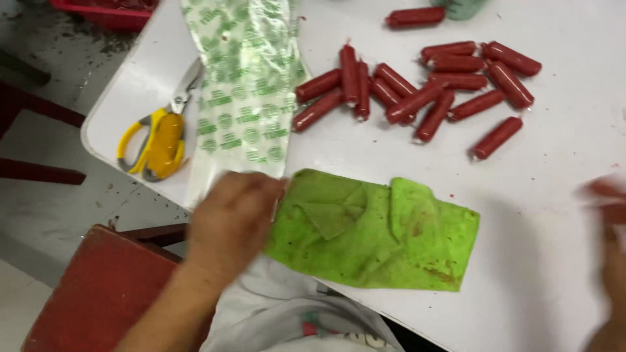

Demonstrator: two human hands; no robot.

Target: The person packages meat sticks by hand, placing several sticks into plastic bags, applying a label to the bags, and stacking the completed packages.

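Head view shows yellow-handled scissors (156, 145) lying at the table's (554, 261) left edge, beside a clear plastic bag (244, 91) with green print. Left hand (229, 218) rests on the near end of that bag, fingers curled, touching the left edge of a stained green cloth (372, 231). Red sausages (417, 91) lie farther back. Right hand (610, 221) is blurred at the right edge; its fingers cannot be made out.

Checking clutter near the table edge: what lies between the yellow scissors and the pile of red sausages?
In the head view, a clear plastic bag printed in green lies between the scissors and the sausages, on the white table.
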